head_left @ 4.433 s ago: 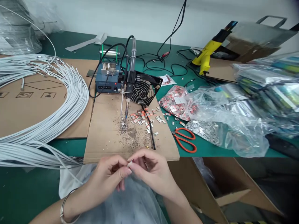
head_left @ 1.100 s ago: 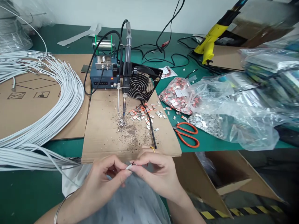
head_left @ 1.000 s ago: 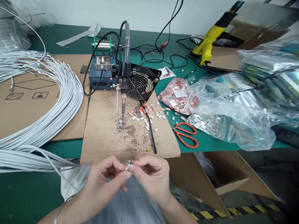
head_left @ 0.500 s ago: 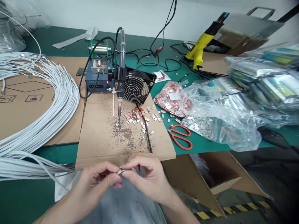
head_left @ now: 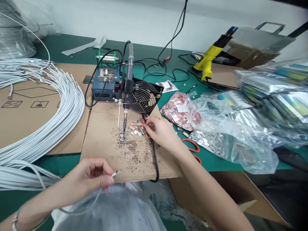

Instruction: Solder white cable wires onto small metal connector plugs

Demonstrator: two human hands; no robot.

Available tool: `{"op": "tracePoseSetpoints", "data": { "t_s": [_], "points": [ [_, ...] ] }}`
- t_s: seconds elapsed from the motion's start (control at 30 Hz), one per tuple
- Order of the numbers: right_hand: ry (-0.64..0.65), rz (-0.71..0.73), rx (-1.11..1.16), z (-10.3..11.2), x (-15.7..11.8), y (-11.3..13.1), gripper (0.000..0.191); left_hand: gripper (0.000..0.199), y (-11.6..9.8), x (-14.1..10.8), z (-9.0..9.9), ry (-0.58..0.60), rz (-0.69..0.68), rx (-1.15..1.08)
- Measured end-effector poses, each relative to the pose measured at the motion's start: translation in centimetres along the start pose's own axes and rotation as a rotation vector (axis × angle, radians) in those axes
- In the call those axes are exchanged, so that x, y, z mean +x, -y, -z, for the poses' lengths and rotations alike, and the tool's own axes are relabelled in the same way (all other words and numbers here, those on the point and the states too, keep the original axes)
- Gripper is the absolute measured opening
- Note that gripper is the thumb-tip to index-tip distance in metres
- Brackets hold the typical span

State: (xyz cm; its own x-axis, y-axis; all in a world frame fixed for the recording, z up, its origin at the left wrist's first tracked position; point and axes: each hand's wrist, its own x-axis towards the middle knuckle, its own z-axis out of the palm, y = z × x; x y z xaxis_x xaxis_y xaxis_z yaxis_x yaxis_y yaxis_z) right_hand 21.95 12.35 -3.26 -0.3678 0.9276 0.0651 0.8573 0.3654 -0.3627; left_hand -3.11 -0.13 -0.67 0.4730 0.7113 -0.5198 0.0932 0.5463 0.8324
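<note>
My left hand (head_left: 95,175) pinches a white cable (head_left: 96,197) close to its stripped end, just in front of the cardboard sheet's near edge. The cable curves down over my lap. My right hand (head_left: 161,130) reaches over the small metal-and-orange connectors (head_left: 136,131) scattered on the cardboard (head_left: 101,138). Its thumb and fingertips are closed together at the pile's right side; whatever is between them is hidden. Left of that hand, a soldering iron (head_left: 129,70) is clamped upright in a stand, tip down over solder crumbs.
A blue soldering station (head_left: 103,93) and a black fan (head_left: 141,99) stand behind. Bundled white cables (head_left: 69,118) lie left. To the right are bags of connectors (head_left: 178,110), orange-handled scissors (head_left: 192,146), a yellow heat gun (head_left: 208,57) and an open carton (head_left: 216,195) below.
My right hand has left the cable end and moved forward and right to the connector pile. My left hand keeps the cable, slightly further left. The camera view has shifted somewhat.
</note>
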Motion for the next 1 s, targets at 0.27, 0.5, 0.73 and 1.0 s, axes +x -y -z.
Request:
{"op": "tracePoseSetpoints", "data": {
  "t_s": [0.27, 0.5, 0.73, 1.0],
  "points": [
    [0.298, 0.101, 0.649, 0.5, -1.6, 2.5, 0.015, 0.022, -3.7, 5.0, 2.9, -0.145, -0.067, 0.531],
    [0.432, -0.178, 1.140, -1.7, -0.7, 4.2, 0.015, 0.017, -4.6, 7.7, 3.9, 0.015, -0.018, 0.181],
    [0.420, -0.384, 1.400, -2.1, -0.7, 4.7, 0.025, 0.018, -4.5, 7.3, 3.6, -0.003, 0.039, 0.132],
    [0.467, -0.370, 1.461, -2.2, -0.7, 4.6, 0.020, 0.022, -4.1, 7.5, 3.4, -0.031, 0.072, 0.086]
  ]
}}
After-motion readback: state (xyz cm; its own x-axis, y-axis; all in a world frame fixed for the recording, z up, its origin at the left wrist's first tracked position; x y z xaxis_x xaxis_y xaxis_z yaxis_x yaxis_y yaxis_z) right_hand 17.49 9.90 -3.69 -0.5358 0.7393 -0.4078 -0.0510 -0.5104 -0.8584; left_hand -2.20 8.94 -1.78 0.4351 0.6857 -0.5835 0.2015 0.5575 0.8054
